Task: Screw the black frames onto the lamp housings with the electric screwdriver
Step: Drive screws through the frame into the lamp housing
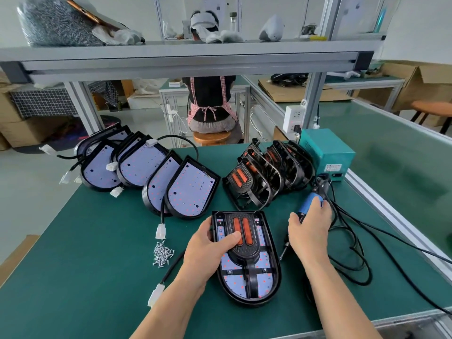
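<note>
Left hand (208,248) fingers clasping lamp housing (266,261), thumb on black frame (253,277), right hand (310,231) fingers gripping screwdriver (309,204)

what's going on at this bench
A person is assembling lamps on a green bench. The left hand holds the lamp housing by its edge, thumb on the black frame laid in it. The right hand grips the electric screwdriver, its bit off to the housing's right, not on a screw. Loose screws lie to the left; bare housings and spare frames wait behind.
</note>
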Tool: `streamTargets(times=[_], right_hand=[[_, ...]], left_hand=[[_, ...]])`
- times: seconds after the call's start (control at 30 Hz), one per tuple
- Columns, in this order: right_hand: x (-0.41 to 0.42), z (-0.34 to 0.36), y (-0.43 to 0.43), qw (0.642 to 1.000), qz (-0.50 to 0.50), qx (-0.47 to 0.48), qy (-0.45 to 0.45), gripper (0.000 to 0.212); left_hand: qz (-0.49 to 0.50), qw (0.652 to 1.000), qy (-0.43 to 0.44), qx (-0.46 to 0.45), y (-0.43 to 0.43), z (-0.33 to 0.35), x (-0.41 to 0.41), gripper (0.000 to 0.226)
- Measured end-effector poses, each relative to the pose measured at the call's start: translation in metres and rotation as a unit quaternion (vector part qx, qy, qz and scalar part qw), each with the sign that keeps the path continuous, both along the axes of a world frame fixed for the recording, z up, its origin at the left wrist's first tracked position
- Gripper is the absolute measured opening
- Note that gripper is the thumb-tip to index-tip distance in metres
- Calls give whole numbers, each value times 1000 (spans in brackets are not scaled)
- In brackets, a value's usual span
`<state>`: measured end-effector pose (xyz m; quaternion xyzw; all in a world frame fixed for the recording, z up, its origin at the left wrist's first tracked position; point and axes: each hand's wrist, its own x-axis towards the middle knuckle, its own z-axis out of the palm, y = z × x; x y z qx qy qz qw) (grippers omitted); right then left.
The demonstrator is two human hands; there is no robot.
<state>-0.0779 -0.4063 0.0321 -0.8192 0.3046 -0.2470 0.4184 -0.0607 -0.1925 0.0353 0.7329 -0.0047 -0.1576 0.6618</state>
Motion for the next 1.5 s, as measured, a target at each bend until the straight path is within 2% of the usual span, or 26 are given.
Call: streamTargets(times=[0.07, 0.13, 0.2, 0.3, 0.37, 0.5, 0.57, 0.63, 0.67, 0.73, 0.8, 0.87, 0.97, 1.1, 1.2, 1.27, 1.4, 1.5], right_hand=[[-14, 2, 16, 998, 27, -13, -48, 56], [-30, 2, 32, 993, 56, -40, -95, 48], [-45, 2, 46, 989, 103, -68, -86, 44], [-56, 2, 61, 974, 195, -112, 25, 51], [-55, 3, 66, 965, 222, -110, 84, 61], [-55, 7, 71, 976, 208, -21, 61, 68], [-57, 4, 70, 982, 186, 12, 36, 62], [-59, -1, 69, 985, 169, 12, 16, 54], [-60, -4, 68, 986, 166, 5, 9, 50], [-60, -6, 68, 986, 168, -4, -11, 44], [-60, -7, 67, 986, 164, 1, -29, 39], [-59, -7, 65, 987, 154, 13, -42, 36], [-57, -8, 66, 987, 153, 22, -46, 36], [-57, -9, 66, 985, 160, 33, -48, 36], [-57, -10, 65, 985, 164, 36, -51, 36], [-57, -10, 65, 984, 164, 34, -53, 37], [-57, -10, 66, 983, 168, 39, -62, 39], [-58, -10, 66, 982, 163, 36, -83, 39]], left_hand=[[2, 1000, 2, -6, 0, 1, -1, 60], [8, 1000, 6, -9, -1, 2, -2, 74], [14, 1000, 7, -8, -2, 3, -2, 79], [20, 1000, 3, 1, -1, 5, -3, 75], [27, 1000, 0, 6, -1, 5, -4, 70], [33, 997, -34, 59, 0, 12, -9, 26], [58, 987, -80, 129, 5, 14, -9, 33], [92, 972, -134, 168, 16, 15, -6, 30], [107, 960, -163, 201, 23, 14, -4, 26], [106, 915, -236, 310, 38, 15, 1, 36], [52, 841, -278, 462, 48, 16, 6, 41], [-7, 772, -250, 584, 46, 20, 6, 34], [-29, 741, -212, 637, 39, 22, 3, 26], [-31, 710, -229, 666, 34, 20, 6, 28], [-28, 711, -240, 661, 32, 24, 8, 23], [-11, 735, -251, 630, 32, 27, 9, 15], [14, 837, -267, 478, 31, 32, 11, 17], [26, 896, -246, 368, 26, 31, 11, 15]])
